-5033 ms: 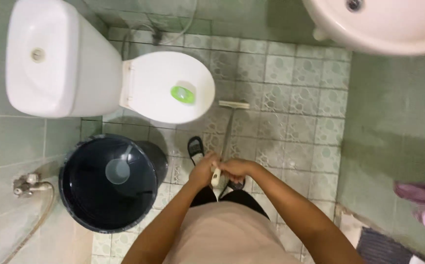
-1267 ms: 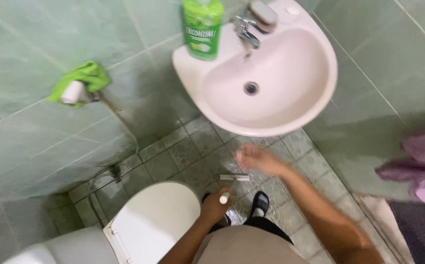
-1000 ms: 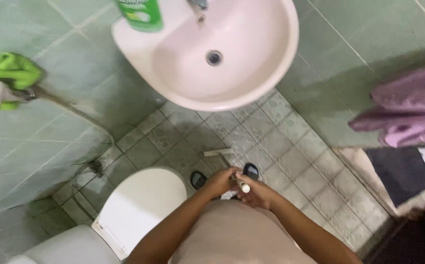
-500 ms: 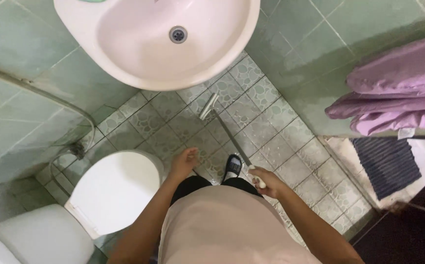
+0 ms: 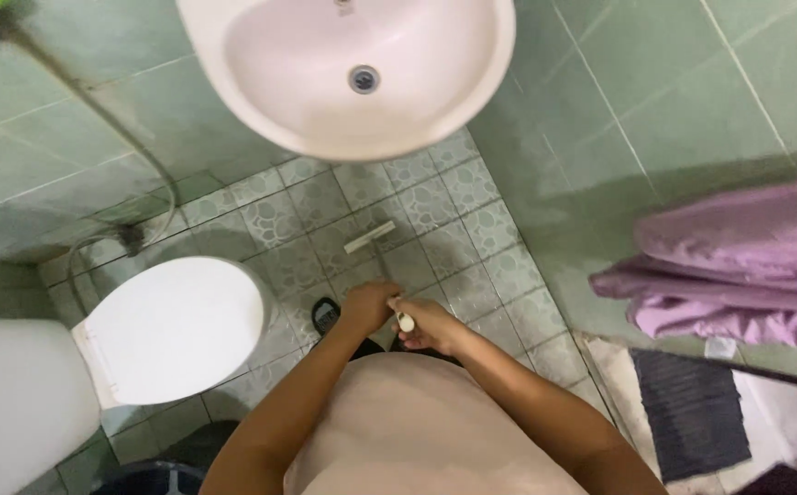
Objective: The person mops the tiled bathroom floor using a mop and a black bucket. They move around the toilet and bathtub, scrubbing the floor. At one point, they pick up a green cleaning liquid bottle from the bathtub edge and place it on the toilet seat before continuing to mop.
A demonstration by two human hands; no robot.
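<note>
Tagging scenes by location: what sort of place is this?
A small home bathroom, most likely: a pale pink wash basin on a green tiled wall, a white toilet with its lid down, and a patterned tile floor.

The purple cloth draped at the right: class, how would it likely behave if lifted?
The purple cloth would probably be floppy, since it hangs in soft folds. It looks light and unlikely to roll. Its layered drape suggests it could slide off if tugged.

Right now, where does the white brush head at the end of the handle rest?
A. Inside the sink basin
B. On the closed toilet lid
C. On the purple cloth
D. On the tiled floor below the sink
D: the white brush head lies on the patterned floor tiles, in front of the sink and beyond both hands.
</note>
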